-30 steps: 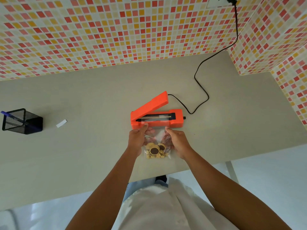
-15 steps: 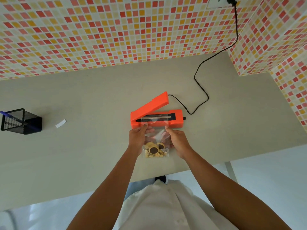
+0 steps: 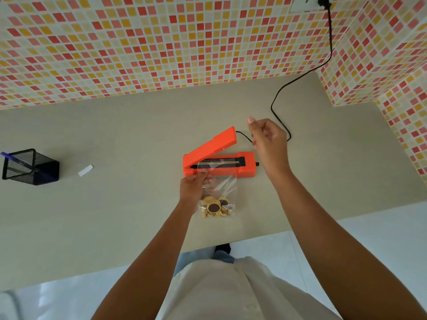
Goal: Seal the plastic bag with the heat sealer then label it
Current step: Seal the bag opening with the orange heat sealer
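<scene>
The plastic bag [image 3: 219, 192] is laid flat on the beige table [image 3: 115, 135] with its open mouth drawn across the dark sealing strip [image 3: 217, 163] of the orange heat sealer [image 3: 219, 162], so that the film sits where the heat will be applied. The biscuits [image 3: 217, 207] inside are gathered at the near end of the bag, well away from the strip — a sensible arrangement, since only clean film should be caught in the seam. The bag's left edge is pinched by the left hand [image 3: 194, 188], just in front of the sealer's base, and the film is thereby kept taut and in line. The right hand [image 3: 269, 144] is raised above the sealer's far right end, loosely curled and grasping nothing; it appears to be poised beside the lifted lid [image 3: 215, 144], which is hinged at the left and stands open at a slant. From this it is judged that the lid is to be pressed down next, and that the seal is not yet made. A black cord [image 3: 300, 77] is run from the sealer to a wall socket [image 3: 305, 3]. The small white label [image 3: 85, 170] is left untouched well to the left, near a mesh pen holder [image 3: 30, 167] in which 1 blue pen [image 3: 13, 158] is seen — whether the label is blank cannot be told at this distance.
</scene>
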A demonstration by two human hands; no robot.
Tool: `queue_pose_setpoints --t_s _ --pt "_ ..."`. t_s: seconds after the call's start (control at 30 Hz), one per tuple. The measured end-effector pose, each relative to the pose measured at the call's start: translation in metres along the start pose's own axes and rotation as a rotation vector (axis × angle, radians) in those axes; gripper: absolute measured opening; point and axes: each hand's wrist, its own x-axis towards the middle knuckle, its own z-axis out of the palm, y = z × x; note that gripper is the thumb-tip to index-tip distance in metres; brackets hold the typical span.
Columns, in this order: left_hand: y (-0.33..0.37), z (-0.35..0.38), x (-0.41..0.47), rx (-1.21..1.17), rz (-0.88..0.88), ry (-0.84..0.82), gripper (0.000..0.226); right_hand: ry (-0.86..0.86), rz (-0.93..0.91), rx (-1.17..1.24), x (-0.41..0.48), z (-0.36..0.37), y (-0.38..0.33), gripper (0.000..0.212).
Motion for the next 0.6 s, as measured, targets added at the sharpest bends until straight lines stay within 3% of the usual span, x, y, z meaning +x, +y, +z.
queue_pose_setpoints --t_s 0.1,0.27,0.47,0.6 --pt "0.001 0.000 0.000 0.013 0.016 0.001 0.030 -0.048 -0.036 -0.033 0.001 0.007 -0.011 0.036" --pt "0.003 0.000 -0.003 0.004 0.007 0.010 0.027 -0.022 0.041 0.044 -0.014 0.012 0.003 0.050" --pt "0.003 0.002 -0.002 -0.004 0.008 0.013 0.028 -0.099 0.016 0.057 -0.018 0.011 -0.006 0.030" --pt "0.002 0.002 -0.001 -0.005 0.021 0.016 0.025 -0.143 -0.006 -0.009 -0.013 0.015 -0.013 0.029"
